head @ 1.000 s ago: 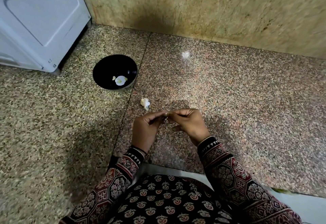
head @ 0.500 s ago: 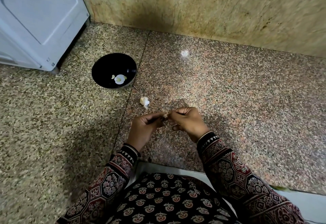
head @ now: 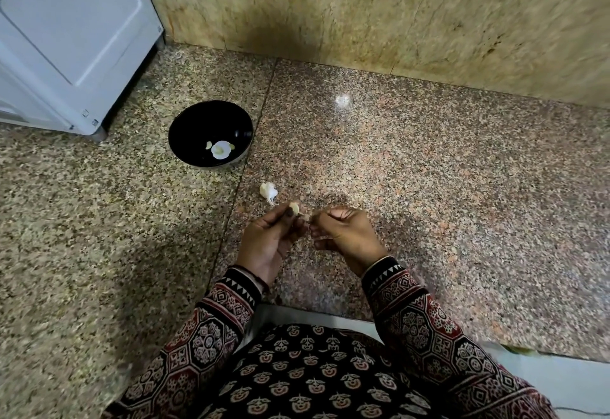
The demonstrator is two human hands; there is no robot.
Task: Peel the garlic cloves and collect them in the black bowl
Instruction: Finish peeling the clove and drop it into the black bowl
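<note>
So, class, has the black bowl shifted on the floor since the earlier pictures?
No. The black bowl sits as before, its right rim at the floor seam, near the corner of the white appliance.

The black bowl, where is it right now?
In the head view the black bowl sits on the stone floor, ahead and left of the left hand, beside the white appliance; a garlic piece lies between them.
</note>
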